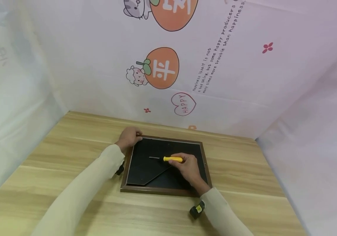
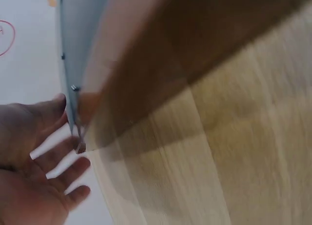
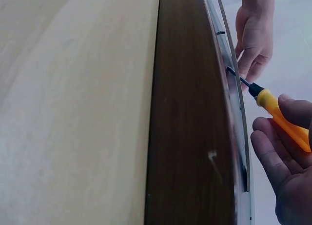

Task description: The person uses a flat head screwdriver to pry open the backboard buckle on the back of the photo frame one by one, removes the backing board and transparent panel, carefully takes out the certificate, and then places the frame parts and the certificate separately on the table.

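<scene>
A brown-rimmed picture frame (image 1: pixel 162 191) lies on the wooden table with its black backing panel (image 1: pixel 150 147) facing up. At its far left corner my left hand (image 1: pixel 129 137) grips the rim between thumb and index finger; the other fingers spread loosely in the left wrist view. Over the panel, my right hand (image 1: pixel 189 168) holds a screwdriver by its yellow handle (image 1: pixel 173 159), the thin shaft pointing left. In the right wrist view the shaft of the screwdriver (image 3: pixel 280 115) passes behind the thin panel edge, its tip by the inner rim. Small dark tabs (image 3: pixel 221 33) sit along that rim.
The wood-grain table (image 1: pixel 239 183) extends around the frame on all sides. White printed sheeting (image 1: pixel 103 65) rises at the back, with more sheeting at left and right. A black wrist device (image 1: pixel 197 209) hangs under the right sleeve.
</scene>
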Tool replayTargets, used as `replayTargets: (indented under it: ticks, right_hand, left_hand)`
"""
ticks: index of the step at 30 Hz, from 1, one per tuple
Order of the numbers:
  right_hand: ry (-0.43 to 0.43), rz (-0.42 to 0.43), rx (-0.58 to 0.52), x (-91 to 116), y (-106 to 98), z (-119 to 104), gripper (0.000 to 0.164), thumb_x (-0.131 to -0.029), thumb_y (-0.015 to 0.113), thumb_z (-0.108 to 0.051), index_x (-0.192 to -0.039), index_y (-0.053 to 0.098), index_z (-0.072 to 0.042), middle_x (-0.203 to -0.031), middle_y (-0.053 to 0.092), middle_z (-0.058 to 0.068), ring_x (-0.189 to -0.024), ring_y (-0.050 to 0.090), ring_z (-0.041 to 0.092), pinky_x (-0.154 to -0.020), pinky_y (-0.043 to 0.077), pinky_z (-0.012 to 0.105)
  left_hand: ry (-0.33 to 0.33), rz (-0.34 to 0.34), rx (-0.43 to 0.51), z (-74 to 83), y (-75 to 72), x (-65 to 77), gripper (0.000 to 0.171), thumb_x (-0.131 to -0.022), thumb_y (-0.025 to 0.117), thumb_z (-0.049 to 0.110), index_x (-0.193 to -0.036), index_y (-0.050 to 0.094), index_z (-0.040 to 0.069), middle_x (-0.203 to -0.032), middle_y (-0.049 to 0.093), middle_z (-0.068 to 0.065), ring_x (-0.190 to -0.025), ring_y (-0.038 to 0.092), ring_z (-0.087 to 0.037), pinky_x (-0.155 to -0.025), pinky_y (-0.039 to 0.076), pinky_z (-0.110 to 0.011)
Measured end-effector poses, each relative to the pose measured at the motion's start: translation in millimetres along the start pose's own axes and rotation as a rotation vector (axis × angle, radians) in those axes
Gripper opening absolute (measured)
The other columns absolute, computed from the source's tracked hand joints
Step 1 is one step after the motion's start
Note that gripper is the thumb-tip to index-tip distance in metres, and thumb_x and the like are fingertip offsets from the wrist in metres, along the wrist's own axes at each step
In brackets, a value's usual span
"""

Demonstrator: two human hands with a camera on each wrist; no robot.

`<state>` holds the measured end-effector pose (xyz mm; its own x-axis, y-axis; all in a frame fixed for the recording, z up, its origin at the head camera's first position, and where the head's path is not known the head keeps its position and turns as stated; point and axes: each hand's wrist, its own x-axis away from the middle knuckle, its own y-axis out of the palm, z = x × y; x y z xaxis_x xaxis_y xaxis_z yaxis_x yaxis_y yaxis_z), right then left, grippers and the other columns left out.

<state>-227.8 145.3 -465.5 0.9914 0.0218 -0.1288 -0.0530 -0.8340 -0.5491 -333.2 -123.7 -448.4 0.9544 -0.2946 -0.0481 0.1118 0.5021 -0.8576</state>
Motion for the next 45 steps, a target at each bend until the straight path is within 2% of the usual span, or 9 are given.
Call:
replayTargets:
  ticks: [4,7,15,26,31,35,37,41,45]
  right_hand:
    - [-0.005,-0.002,-0.005,0.9,0.2,0.9,0.02,-0.08,0.082,-0.017,-0.098,0.077,-0.013,-0.098,0.074,0.004,-0.077,0.058,0.013,-0.067,0.051,0.018]
    - [-0.013,-0.001,0.005,0.8,-0.2,1.1,0.019,-0.08,0.082,-0.017,-0.098,0.077,-0.013,-0.097,0.074,0.004,-0.078,0.058,0.013,-0.067,0.05,0.019]
    - [-0.019,0.006,0.013,2.3,-0.3,3.6,0.019,-0.08,0.082,-0.018,-0.098,0.077,-0.014,-0.096,0.074,0.003,-0.079,0.058,0.014,-0.069,0.051,0.02]
    - [-0.044,0.003,-0.006,3.2,0.6,5.2,0.02,-0.08,0.082,-0.019,-0.098,0.077,-0.013,-0.096,0.074,0.004,-0.078,0.058,0.013,-0.07,0.052,0.019]
    - [-0.056,0.01,-0.005,4.0,-2.3,7.0,0.019,-0.08,0.082,-0.016,-0.097,0.077,-0.013,-0.096,0.074,0.004,-0.078,0.058,0.012,-0.069,0.051,0.018]
    - [-0.055,0.011,-0.004,4.9,-3.8,8.0,0.019,-0.08,0.082,-0.015,-0.098,0.077,-0.013,-0.096,0.074,0.004,-0.078,0.058,0.012,-0.068,0.051,0.018]
    - [-0.052,0.006,-0.008,5.5,-4.3,7.9,0.019,-0.08,0.081,-0.015,-0.099,0.077,-0.013,-0.096,0.074,0.004,-0.078,0.058,0.012,-0.068,0.051,0.018]
    - [-0.046,0.001,-0.008,7.1,-5.0,7.6,0.02,-0.08,0.081,-0.016,-0.099,0.077,-0.013,-0.096,0.073,0.004,-0.079,0.058,0.013,-0.068,0.051,0.018]
    - [-0.053,0.008,-0.001,7.5,-5.1,9.3,0.02,-0.081,0.081,-0.017,-0.099,0.077,-0.012,-0.097,0.074,0.004,-0.079,0.057,0.012,-0.068,0.05,0.018]
  left_hand:
    - [0.119,-0.015,-0.005,-7.5,3.2,-4.3,0.028,-0.098,0.059,0.01,-0.124,0.066,0.0,-0.126,0.066,-0.018,-0.117,0.061,-0.035,-0.1,0.05,-0.048]
    - [0.174,-0.021,-0.031,-12.6,5.7,-8.2,0.028,-0.098,0.059,0.008,-0.124,0.066,0.0,-0.125,0.066,-0.018,-0.116,0.062,-0.034,-0.099,0.051,-0.047]
    - [0.244,-0.009,-0.024,-16.6,7.9,-13.1,0.026,-0.098,0.059,0.007,-0.121,0.067,-0.001,-0.122,0.068,-0.018,-0.113,0.064,-0.034,-0.097,0.052,-0.047]
    - [0.198,-0.051,0.025,-15.8,7.2,-22.2,0.022,-0.098,0.06,0.012,-0.115,0.071,0.004,-0.115,0.071,-0.014,-0.107,0.065,-0.031,-0.094,0.053,-0.047]
    - [0.188,-0.047,0.06,-15.1,7.8,-24.0,0.018,-0.097,0.063,0.013,-0.11,0.072,0.005,-0.11,0.072,-0.013,-0.102,0.066,-0.029,-0.091,0.053,-0.046]
    - [0.168,-0.05,0.133,-20.3,9.1,-23.3,0.015,-0.096,0.064,0.014,-0.105,0.074,0.006,-0.105,0.073,-0.011,-0.096,0.066,-0.026,-0.086,0.055,-0.044]
    - [0.134,-0.058,0.193,-24.6,9.2,-21.9,0.014,-0.095,0.065,0.015,-0.103,0.075,0.008,-0.104,0.073,-0.011,-0.095,0.066,-0.025,-0.085,0.055,-0.044]
    - [0.067,-0.051,0.3,-33.7,9.7,-18.2,0.014,-0.092,0.07,0.018,-0.102,0.076,0.011,-0.106,0.073,-0.01,-0.099,0.065,-0.027,-0.088,0.054,-0.046]
    - [0.044,-0.018,0.343,-38.9,11.7,-15.8,0.016,-0.089,0.074,0.021,-0.102,0.077,0.011,-0.109,0.073,-0.01,-0.102,0.065,-0.028,-0.092,0.053,-0.047]
